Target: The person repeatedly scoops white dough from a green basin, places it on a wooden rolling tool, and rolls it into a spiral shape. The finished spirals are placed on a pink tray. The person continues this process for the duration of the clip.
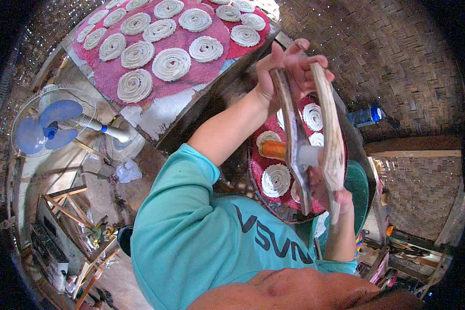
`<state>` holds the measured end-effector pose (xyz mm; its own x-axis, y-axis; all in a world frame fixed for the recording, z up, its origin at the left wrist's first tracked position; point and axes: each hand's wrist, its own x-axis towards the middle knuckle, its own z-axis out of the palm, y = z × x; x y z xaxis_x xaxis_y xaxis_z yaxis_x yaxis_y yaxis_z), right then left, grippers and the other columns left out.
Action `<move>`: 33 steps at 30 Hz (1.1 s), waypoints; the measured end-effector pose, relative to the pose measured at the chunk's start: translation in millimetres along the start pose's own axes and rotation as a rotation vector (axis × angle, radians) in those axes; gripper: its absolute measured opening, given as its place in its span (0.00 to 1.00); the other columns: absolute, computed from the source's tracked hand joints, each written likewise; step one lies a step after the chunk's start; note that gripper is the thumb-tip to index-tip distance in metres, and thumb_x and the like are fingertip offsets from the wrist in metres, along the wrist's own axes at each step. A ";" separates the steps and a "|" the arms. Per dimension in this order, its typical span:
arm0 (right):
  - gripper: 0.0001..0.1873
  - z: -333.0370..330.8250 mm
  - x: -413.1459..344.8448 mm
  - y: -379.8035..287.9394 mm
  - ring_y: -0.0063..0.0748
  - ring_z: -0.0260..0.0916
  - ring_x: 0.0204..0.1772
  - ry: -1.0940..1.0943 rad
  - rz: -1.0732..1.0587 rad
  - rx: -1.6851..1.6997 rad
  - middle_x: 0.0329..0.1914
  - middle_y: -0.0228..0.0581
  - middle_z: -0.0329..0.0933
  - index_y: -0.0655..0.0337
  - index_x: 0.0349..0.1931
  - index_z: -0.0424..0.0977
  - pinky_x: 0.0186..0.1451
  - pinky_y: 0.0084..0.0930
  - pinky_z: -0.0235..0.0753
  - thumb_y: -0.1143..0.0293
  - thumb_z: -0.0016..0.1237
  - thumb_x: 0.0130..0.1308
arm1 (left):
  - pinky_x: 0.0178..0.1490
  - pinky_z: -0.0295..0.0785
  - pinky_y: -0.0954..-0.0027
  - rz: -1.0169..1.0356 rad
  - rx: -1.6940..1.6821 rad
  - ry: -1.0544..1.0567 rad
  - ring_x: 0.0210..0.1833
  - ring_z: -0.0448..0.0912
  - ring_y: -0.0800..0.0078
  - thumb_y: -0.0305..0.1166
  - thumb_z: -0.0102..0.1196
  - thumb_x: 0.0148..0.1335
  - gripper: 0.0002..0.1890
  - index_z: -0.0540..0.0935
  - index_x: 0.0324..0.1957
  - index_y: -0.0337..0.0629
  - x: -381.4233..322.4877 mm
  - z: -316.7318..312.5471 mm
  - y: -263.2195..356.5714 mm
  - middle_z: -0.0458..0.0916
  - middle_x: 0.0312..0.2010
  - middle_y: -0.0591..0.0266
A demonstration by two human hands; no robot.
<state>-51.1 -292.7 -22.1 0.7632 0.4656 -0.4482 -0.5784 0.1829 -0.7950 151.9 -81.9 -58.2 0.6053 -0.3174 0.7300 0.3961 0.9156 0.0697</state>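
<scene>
A hand press has two wooden bars, one dark (290, 131) and one pale (328, 135), lying side by side. Between them shows a whitish cylinder (309, 155); an orange tube (274, 150) sticks out past the dark bar. My left hand (294, 66) grips the far ends of both bars, fingers stretched across to the pale one. At the near end, my right hand (345, 199) holds the pale bar, its fingers partly hidden. Below the press is a round tray with red mesh cloth (257, 164), bearing white coiled dough spirals (276, 180). The tube's end overlaps one spiral.
Left of my arm, a table edge (217, 91) borders pink mesh sheets (213, 73) with several white spirals (171, 64). A standing fan (50, 128) is farther left. A blue-capped plastic bottle (362, 117) lies by the woven wall (403, 69). A green chair (357, 186) stands at right.
</scene>
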 end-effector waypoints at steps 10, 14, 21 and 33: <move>0.57 2.8 -64.7 5.5 0.50 0.66 0.56 0.250 -0.050 -0.015 0.57 0.51 0.64 0.71 0.62 0.52 0.57 0.43 0.67 0.59 0.63 0.26 | 0.43 0.73 0.60 -0.049 -0.066 -0.081 0.52 0.73 0.52 0.64 0.47 0.53 0.26 0.70 0.46 0.59 10.6 32.0 -42.8 0.75 0.48 0.57; 0.58 19.0 -75.4 -7.1 0.44 0.65 0.57 0.403 -0.100 -0.180 0.56 0.47 0.65 0.72 0.61 0.52 0.58 0.35 0.66 0.60 0.65 0.24 | 0.51 0.70 0.54 -0.077 -0.182 -0.208 0.52 0.72 0.47 0.59 0.48 0.56 0.22 0.68 0.42 0.56 27.5 38.8 -50.5 0.76 0.47 0.54; 0.49 33.3 -69.3 -8.0 0.32 0.65 0.55 0.369 -0.200 -0.354 0.54 0.42 0.68 0.73 0.56 0.61 0.60 0.26 0.60 0.63 0.65 0.29 | 0.55 0.64 0.40 -0.121 -0.492 -0.571 0.58 0.64 0.46 0.55 0.48 0.60 0.24 0.62 0.50 0.53 43.5 43.9 -57.5 0.69 0.54 0.54; 0.48 22.5 -38.2 4.5 0.33 0.64 0.56 0.290 -0.413 -0.408 0.55 0.43 0.67 0.73 0.58 0.59 0.61 0.27 0.60 0.60 0.65 0.34 | 0.61 0.63 0.56 -0.466 0.450 0.162 0.57 0.70 0.56 0.71 0.37 0.54 0.45 0.62 0.62 0.45 16.5 22.7 -20.9 0.69 0.56 0.50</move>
<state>-89.3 -290.2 0.6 0.9792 0.1644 -0.1188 -0.1079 -0.0735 -0.9914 137.9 -100.6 -32.2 0.5506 -0.7059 0.4457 0.3358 0.6761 0.6559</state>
